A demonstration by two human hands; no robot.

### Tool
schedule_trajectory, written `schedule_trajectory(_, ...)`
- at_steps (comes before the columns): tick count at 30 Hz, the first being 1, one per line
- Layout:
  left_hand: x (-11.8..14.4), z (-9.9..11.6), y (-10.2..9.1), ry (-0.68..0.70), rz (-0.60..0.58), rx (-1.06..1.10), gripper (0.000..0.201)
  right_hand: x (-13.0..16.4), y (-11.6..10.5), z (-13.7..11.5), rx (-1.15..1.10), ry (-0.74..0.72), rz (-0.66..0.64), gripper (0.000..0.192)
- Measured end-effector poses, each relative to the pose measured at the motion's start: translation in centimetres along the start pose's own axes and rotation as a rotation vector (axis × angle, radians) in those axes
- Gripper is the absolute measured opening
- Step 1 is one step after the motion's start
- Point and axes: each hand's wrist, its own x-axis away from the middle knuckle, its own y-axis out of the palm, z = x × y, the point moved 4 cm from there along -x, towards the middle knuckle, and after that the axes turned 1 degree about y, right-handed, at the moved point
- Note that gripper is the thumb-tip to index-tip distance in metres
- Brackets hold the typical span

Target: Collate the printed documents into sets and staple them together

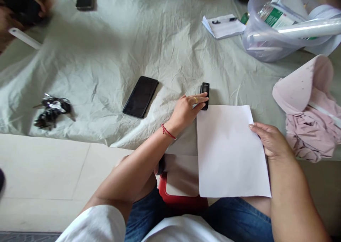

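Note:
A black stapler (205, 88) lies at the top left corner of a stack or sheet of blank white paper (231, 149). My left hand (188, 108) is on the stapler, its fingers reaching across the top and side; a ring and a red bracelet show on that arm. With my right hand (270, 139) I grip the paper's right edge, thumb on top and the other fingers underneath, hidden. The paper's lower part juts past the cloth edge above my lap. Whether it is one sheet or more, I cannot tell.
A black phone (140, 97) and a bunch of keys (54, 108) lie to the left on the pale green cloth (165, 46). A plastic basket (258, 44), a notepad (226, 27) and a pink cap with cloth (306, 89) are at right. Another person's hand (39, 4) shows at upper left.

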Motion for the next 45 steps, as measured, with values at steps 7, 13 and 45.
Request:
schedule_trajectory(7, 0.5, 0.9, -0.2, -0.016, 0.006, -0.006, 0.038, 0.5, 0.0, 0.0, 0.002, -0.021, 0.02, 0.04)
schedule_trajectory(13, 0.2, 0.7, -0.9, 0.007, -0.07, -0.035, 0.056, 0.6, 0.1, 0.1, -0.085, 0.04, 0.044, 0.038)
schedule_trajectory(45, -0.6, -0.8, -0.5, 0.236, 0.001, -0.159, 0.033, 0.2, 0.0, 0.3, -0.11, 0.018, 0.035, 0.036)
